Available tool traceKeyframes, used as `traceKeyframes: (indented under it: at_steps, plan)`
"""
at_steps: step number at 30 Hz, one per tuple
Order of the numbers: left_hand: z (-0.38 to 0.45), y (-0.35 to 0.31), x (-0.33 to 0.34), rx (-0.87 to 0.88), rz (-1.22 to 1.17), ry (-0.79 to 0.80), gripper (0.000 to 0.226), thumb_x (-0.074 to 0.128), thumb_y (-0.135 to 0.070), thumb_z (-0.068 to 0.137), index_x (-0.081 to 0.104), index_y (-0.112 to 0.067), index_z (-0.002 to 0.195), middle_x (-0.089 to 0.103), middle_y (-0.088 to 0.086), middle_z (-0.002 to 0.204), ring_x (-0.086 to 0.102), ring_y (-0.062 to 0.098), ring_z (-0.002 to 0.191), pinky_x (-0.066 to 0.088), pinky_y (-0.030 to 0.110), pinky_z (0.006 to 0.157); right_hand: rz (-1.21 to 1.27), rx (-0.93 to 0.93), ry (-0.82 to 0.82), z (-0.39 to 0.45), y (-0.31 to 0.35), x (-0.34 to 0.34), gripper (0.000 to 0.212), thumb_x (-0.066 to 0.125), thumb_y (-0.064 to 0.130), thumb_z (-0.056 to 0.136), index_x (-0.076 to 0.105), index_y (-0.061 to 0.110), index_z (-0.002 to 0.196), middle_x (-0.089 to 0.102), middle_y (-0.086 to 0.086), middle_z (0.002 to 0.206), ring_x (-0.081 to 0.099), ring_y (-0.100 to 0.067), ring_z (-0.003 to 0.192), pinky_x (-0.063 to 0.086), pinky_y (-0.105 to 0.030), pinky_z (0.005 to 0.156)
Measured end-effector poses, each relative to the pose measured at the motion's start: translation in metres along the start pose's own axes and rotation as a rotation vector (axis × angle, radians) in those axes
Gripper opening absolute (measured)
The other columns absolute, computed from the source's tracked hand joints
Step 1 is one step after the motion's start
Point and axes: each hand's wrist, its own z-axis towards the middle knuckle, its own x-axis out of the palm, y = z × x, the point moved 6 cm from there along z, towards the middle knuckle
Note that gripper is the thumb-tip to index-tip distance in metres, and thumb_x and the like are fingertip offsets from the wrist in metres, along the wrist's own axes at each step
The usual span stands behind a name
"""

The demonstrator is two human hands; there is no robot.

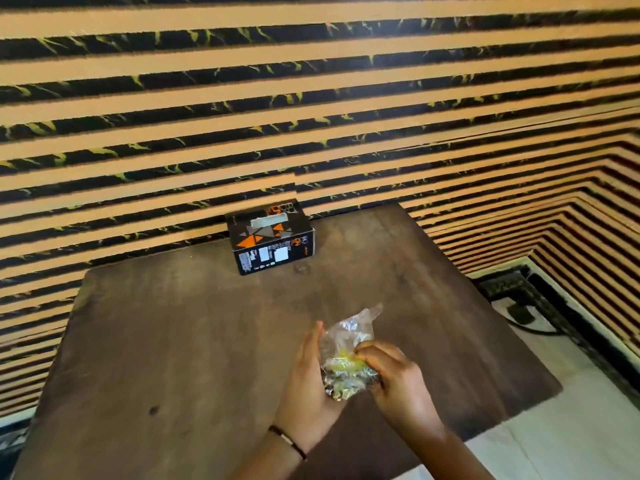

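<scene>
Plastic bag [348, 351] in right hand [398, 379]

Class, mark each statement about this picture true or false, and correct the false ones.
1. The left hand and right hand both touch the crumpled clear plastic bag. True.
2. The black-and-orange cardboard box sits at the near edge of the dark brown wooden table. False: it sits at the far edge, by the striped wall.
3. The thin dark bracelet is on the right wrist. False: the left wrist.
4. The right hand's fingers curl onto the bag. True.
</scene>
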Motion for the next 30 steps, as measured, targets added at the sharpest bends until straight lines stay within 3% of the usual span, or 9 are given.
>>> traceKeyframes:
  at_steps: [2,6,10,13,16,18,21,24,30]
  plan:
    - [0.000,-0.012,0.015,0.040,-0.030,0.033,0.080,0.068,-0.052,0.060,0.030,-0.038,0.130,0.052,-0.004,0.123,0.055,0.004,0.112,0.046,0.024,0.096,-0.013,0.028,-0.017,-0.010,-0.007,-0.016,0.060,0.060,-0.014,0.049,0.060,0.026,0.093,0.069,0.001,0.096,0.055,-0.005,0.093,0.033,0.004,0.085]
    - [0.001,-0.041,0.058,0.077,-0.049,0.052,0.075,0.067,-0.053,0.060,0.043,-0.026,0.126,0.054,-0.003,0.121,0.056,0.010,0.111,0.048,0.032,0.096,-0.046,0.097,-0.089,-0.031,-0.034,-0.057,0.057,0.065,-0.014,0.049,0.063,0.025,0.091,0.070,0.000,0.093,0.057,-0.007,0.091,0.035,0.002,0.082]
    - [-0.007,-0.081,0.106,0.075,-0.076,0.097,0.092,0.063,-0.066,0.052,0.044,-0.019,0.129,0.051,-0.001,0.119,0.053,0.004,0.109,0.032,0.000,0.093,-0.093,0.153,-0.133,-0.058,-0.063,-0.104,0.051,0.055,-0.009,0.048,0.069,0.019,0.089,0.071,-0.002,0.092,0.060,-0.009,0.086,0.039,-0.004,0.082]
    - [-0.017,-0.117,0.157,0.074,-0.062,0.160,0.109,0.060,-0.084,0.045,0.044,-0.017,0.130,0.048,-0.005,0.117,0.050,0.002,0.105,0.028,-0.005,0.088,-0.097,0.175,-0.178,-0.084,-0.093,-0.152,0.052,0.051,-0.010,0.046,0.068,0.017,0.087,0.071,-0.005,0.089,0.055,-0.011,0.091,0.031,0.005,0.082]
    - [-0.025,-0.148,0.202,0.086,-0.034,0.175,0.088,0.087,-0.036,0.055,0.045,-0.014,0.129,0.048,-0.003,0.116,0.050,0.005,0.106,0.028,-0.006,0.087,-0.059,0.201,-0.179,-0.107,-0.121,-0.190,0.054,0.048,-0.007,0.050,0.060,0.023,0.093,0.070,-0.007,0.093,0.054,-0.012,0.093,0.034,0.001,0.082]
    - [-0.028,-0.162,0.228,0.113,-0.017,0.176,0.082,0.086,-0.016,0.058,0.045,-0.011,0.129,0.049,0.001,0.116,0.054,0.012,0.108,0.031,-0.003,0.090,-0.024,0.199,-0.170,-0.120,-0.139,-0.212,0.053,0.047,-0.007,0.052,0.057,0.024,0.094,0.070,-0.005,0.094,0.056,-0.010,0.091,0.035,0.000,0.080]
    - [-0.034,-0.187,0.276,0.137,-0.007,0.185,0.080,0.083,-0.010,0.059,0.045,-0.010,0.129,0.049,0.004,0.117,0.056,0.016,0.110,0.035,0.003,0.094,-0.025,0.177,-0.189,-0.143,-0.169,-0.253,0.049,0.047,-0.008,0.054,0.062,0.022,0.089,0.070,-0.003,0.092,0.060,-0.012,0.087,0.039,-0.004,0.078]
    - [-0.039,-0.211,0.312,0.158,-0.013,0.185,0.079,0.081,-0.010,0.061,0.044,-0.010,0.131,0.048,0.004,0.120,0.054,0.012,0.110,0.032,-0.001,0.093,-0.039,0.183,-0.209,-0.160,-0.193,-0.284,0.044,0.047,-0.007,0.055,0.066,0.015,0.089,0.070,-0.004,0.092,0.059,-0.011,0.089,0.039,-0.005,0.080]
    - [-0.038,-0.243,0.366,0.199,0.022,0.278,0.082,0.079,-0.006,0.064,0.038,-0.015,0.135,0.040,-0.013,0.114,0.049,0.006,0.110,0.027,-0.007,0.088,0.014,0.179,-0.311,-0.184,-0.229,-0.327,0.047,0.048,-0.010,0.054,0.063,0.019,0.087,0.069,0.000,0.090,0.059,-0.007,0.087,0.044,-0.009,0.078]
